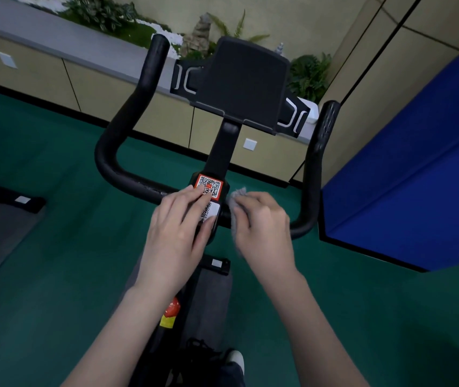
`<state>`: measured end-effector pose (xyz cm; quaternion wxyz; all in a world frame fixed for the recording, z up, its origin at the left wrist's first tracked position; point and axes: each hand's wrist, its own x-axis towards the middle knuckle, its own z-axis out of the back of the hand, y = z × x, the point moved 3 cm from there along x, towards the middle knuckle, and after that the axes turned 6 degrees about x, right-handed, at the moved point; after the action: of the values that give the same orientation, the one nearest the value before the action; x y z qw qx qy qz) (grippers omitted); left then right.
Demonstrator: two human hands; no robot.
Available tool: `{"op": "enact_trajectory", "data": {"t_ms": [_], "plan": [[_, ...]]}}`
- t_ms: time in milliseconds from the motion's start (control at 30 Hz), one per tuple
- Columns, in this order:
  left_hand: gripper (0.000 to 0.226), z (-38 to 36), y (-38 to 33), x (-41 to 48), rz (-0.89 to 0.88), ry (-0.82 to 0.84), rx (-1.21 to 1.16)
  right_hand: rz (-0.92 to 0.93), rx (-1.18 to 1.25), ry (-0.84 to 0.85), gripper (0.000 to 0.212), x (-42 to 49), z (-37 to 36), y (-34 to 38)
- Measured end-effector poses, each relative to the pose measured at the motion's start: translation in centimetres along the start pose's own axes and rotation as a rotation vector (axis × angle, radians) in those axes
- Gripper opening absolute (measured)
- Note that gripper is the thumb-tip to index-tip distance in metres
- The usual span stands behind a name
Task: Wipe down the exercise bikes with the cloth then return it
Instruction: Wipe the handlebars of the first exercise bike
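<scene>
Grey fuzzy cloth (236, 197) bunching under right hand (263, 222), fingers curling round it, pressing on black padded handlebar (132, 107). Left hand (178, 227), fingers flat together, resting on orange-bordered QR sticker (209, 185) at cloth's 9 o'clock. Risk: leftward wiping snagging, peeling sticker corner.

Bare, at the centre of the frame: left hand (178, 227) and right hand (261, 222); forearms bare too, down to the lower edge. Nails short on the left fingers (192, 195). At bottom centre, a dark lace-up shoe (203, 356) with a white toe, beside a dark blue trouser leg (232, 375). Both dim and cut by the frame's edge.
</scene>
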<state>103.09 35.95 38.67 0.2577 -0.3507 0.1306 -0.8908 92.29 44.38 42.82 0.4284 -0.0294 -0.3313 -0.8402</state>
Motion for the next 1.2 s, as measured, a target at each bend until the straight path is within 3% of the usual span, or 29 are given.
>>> {"op": "enact_trajectory", "data": {"t_ms": [133,300,467,633,833,967,1200], "plan": [[0.038,0.1,-0.1,0.0,-0.011,0.010,0.005,0.010,-0.042,0.076,0.025,-0.2,0.4,-0.7],[0.038,0.2,-0.1,-0.1,-0.006,0.020,0.024,-0.010,0.001,-0.134,0.024,-2.1,1.3,-1.7],[0.036,0.5,-0.5,0.5,-0.016,0.007,0.072,0.093,0.031,-0.193,0.026,-3.3,0.6,-2.0],[0.034,-0.1,-1.5,1.6,-0.143,0.063,0.067,0.020,0.029,-0.409,0.028,-4.8,2.3,-5.2],[0.037,-0.8,-1.1,2.1,-0.176,0.178,0.072,0.045,0.091,-0.414,0.024,-5.2,0.8,-5.3],[0.036,-0.9,-1.2,1.9,-0.170,0.178,0.055,-0.032,0.126,-0.545,0.026,-5.8,1.6,-6.8],[0.029,-0.6,-1.0,2.0,-0.157,0.164,0.015,0.072,0.091,-0.465,0.022,-5.3,-0.6,-4.1]]}}
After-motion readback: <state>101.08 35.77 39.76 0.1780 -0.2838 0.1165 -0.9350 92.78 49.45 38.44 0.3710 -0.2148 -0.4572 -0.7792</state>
